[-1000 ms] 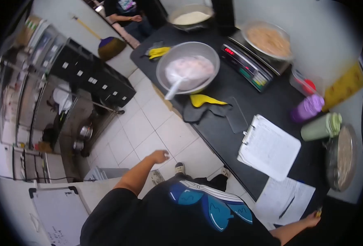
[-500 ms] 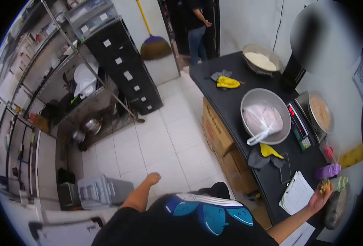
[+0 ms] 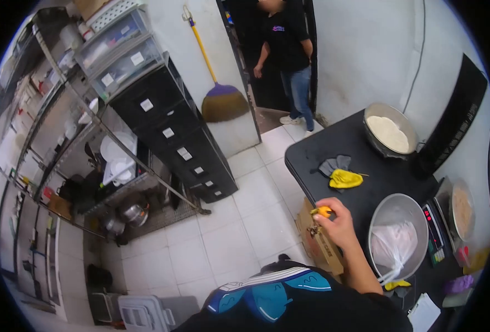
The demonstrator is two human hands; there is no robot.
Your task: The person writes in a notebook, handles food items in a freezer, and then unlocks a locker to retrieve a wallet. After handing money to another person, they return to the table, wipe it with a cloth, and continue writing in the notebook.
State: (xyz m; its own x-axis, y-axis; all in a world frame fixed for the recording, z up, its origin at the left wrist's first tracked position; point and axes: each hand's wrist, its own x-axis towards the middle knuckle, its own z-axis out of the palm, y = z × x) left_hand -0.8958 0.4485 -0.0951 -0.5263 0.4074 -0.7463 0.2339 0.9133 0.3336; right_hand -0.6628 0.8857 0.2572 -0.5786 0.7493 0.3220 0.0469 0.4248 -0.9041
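My right hand (image 3: 338,221) is closed on a small yellow and dark object (image 3: 322,212), held in front of the black table's left edge. Several small brown bits hang or show just under the fingers; what they are is too small to tell. To the right of my forearm, a large grey bowl (image 3: 375,235) holds a knotted clear plastic bag (image 3: 395,243) with pale pink contents. Beyond the hand, a yellow and grey glove (image 3: 345,178) lies on the table (image 3: 311,152). My left hand is out of view.
A person (image 3: 289,50) stands in the doorway. On the table are a bowl of pale powder (image 3: 387,133), a scale with red digits (image 3: 433,227) and a clipboard (image 3: 423,314). Black drawers (image 3: 167,133), a broom (image 3: 224,102) and a metal rack (image 3: 79,99) stand leftward.
My right hand has moved from beside the purple bottle to the table's left edge, carrying the yellow object. My left hand has left the view. The view has shifted, and the person now faces the room.
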